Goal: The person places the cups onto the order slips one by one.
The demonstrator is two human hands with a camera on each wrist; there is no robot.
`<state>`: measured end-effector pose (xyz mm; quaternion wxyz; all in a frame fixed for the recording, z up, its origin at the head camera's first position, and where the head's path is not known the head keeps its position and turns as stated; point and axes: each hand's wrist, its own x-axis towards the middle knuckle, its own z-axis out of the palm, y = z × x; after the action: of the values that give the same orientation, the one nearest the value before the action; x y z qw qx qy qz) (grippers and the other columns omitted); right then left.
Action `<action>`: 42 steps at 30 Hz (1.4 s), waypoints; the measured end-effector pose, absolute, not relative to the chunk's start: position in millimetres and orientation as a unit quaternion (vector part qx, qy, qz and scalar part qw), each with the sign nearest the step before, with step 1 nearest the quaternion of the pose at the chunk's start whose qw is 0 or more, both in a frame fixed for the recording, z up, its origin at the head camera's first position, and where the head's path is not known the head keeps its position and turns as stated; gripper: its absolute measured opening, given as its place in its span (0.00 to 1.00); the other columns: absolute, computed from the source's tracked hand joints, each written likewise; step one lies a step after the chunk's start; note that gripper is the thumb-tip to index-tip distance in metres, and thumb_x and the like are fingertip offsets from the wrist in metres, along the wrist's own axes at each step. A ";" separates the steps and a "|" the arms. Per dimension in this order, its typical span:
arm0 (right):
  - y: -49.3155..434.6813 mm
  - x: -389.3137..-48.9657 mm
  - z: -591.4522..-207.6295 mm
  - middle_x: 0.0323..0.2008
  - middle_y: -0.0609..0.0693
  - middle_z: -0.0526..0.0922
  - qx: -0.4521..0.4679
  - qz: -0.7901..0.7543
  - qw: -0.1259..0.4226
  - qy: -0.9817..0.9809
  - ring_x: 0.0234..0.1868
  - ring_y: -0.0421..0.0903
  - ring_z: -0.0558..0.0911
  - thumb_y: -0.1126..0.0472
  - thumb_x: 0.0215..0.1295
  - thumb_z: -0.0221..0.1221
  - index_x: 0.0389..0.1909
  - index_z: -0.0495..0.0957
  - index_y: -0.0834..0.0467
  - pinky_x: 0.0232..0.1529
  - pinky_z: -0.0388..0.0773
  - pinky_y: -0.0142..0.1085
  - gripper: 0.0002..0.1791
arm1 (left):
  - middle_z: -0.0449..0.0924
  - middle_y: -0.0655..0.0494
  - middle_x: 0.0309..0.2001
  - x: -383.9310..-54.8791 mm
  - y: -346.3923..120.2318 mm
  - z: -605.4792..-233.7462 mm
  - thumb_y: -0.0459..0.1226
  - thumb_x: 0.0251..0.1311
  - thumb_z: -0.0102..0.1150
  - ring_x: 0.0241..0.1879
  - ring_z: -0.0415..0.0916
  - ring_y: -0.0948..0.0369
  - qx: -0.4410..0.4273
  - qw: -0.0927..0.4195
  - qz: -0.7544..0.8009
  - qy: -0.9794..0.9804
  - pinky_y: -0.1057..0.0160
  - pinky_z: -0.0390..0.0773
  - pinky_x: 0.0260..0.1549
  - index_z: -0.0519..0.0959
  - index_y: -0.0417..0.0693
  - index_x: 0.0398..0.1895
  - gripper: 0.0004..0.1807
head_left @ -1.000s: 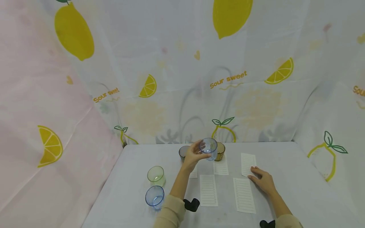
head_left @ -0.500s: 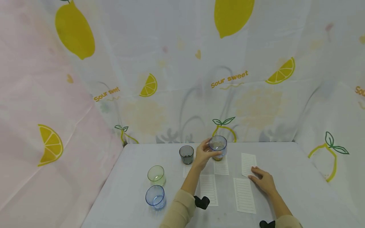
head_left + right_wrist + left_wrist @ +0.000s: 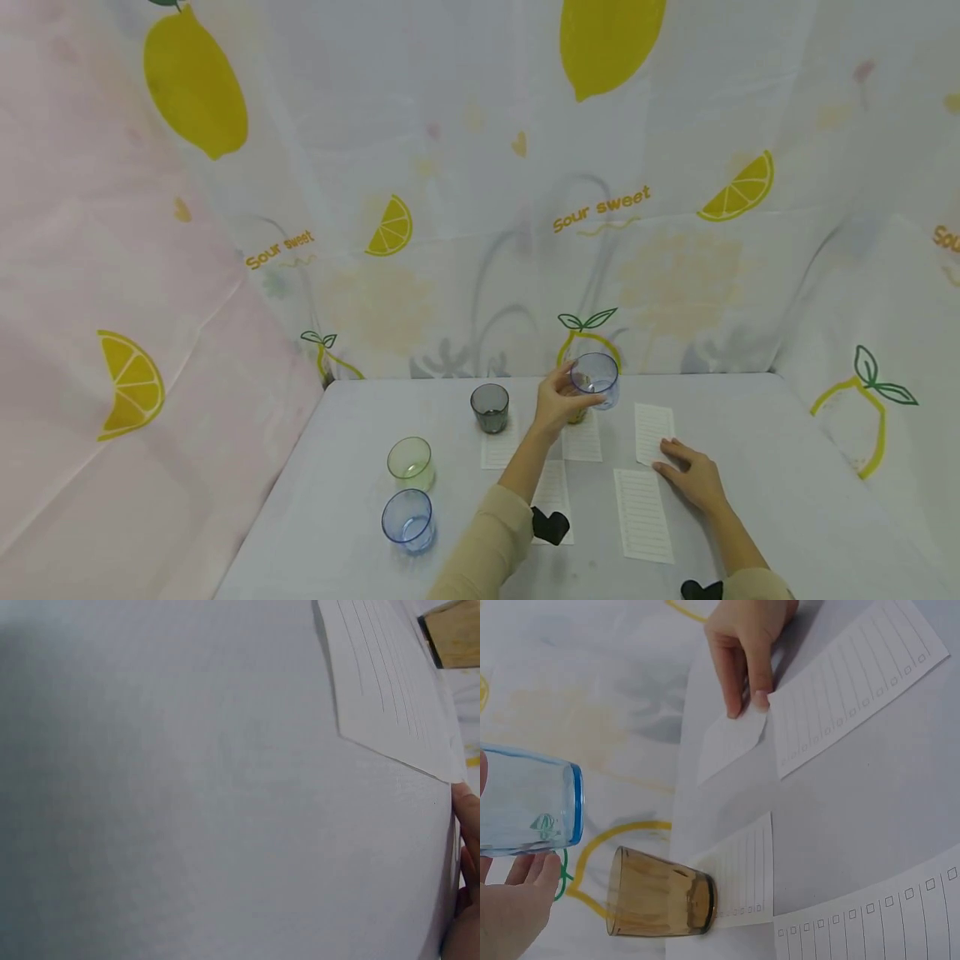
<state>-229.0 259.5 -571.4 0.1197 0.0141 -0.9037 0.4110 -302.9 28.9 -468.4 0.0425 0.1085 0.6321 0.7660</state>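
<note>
My left hand [image 3: 555, 408] grips a light blue glass tumbler [image 3: 602, 390], holding it up over the back of the table, mouth upward. Just behind that hand, an amber glass [image 3: 660, 892] stands upright on a lined paper sheet [image 3: 744, 874], mostly hidden in the head view. My right hand [image 3: 693, 481] rests at the back right lined sheet [image 3: 651, 427]. Its thumb and fingers, fairly straight, touch the sheet's near right corner. In the left wrist view, the blue tumbler [image 3: 525, 799] lies left of the amber glass.
A grey glass [image 3: 491, 408] stands at the back on another sheet [image 3: 497, 452]. At the left are a green glass [image 3: 411, 462] and a second blue glass [image 3: 408, 521]. Two more lined sheets lie nearer, one sheet [image 3: 643, 517] before the right hand. A lemon-print curtain [image 3: 465, 167] hangs behind.
My left hand has carried the blue tumbler to the right, from beside the amber glass to past it, uncovering the grey glass. The right hand has stayed at its sheet.
</note>
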 end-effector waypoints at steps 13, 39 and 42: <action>261.1 -230.4 -573.0 0.54 0.69 0.73 0.012 0.413 0.111 -0.904 0.60 0.67 0.67 0.65 0.56 0.65 0.50 0.74 0.75 0.59 0.64 0.55 0.24 | 0.78 0.45 0.50 -313.5 65.5 -475.1 0.26 0.40 0.73 0.50 0.77 0.55 0.090 0.058 0.732 0.672 0.63 0.79 0.46 0.68 0.40 0.63 0.41; 262.4 -230.3 -573.9 0.54 0.68 0.74 0.017 0.418 0.102 -0.903 0.61 0.66 0.67 0.64 0.57 0.64 0.49 0.75 0.74 0.59 0.63 0.53 0.22 | 0.80 0.50 0.36 -300.1 113.7 -507.4 0.28 0.32 0.78 0.35 0.76 0.60 -0.033 0.033 0.625 0.779 0.65 0.78 0.37 0.76 0.44 0.48 0.33; 262.6 -231.2 -573.9 0.54 0.68 0.74 0.016 0.417 0.102 -0.903 0.61 0.67 0.66 0.64 0.57 0.64 0.50 0.75 0.74 0.60 0.63 0.54 0.23 | 0.78 0.52 0.35 -300.2 116.9 -506.1 0.30 0.31 0.79 0.34 0.73 0.61 -0.022 0.021 0.599 0.800 0.67 0.76 0.34 0.76 0.43 0.48 0.33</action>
<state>-231.2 262.6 -573.9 0.1019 0.0160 -0.9032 0.4166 -300.2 116.9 -506.1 0.0214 -0.0221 0.7998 0.5995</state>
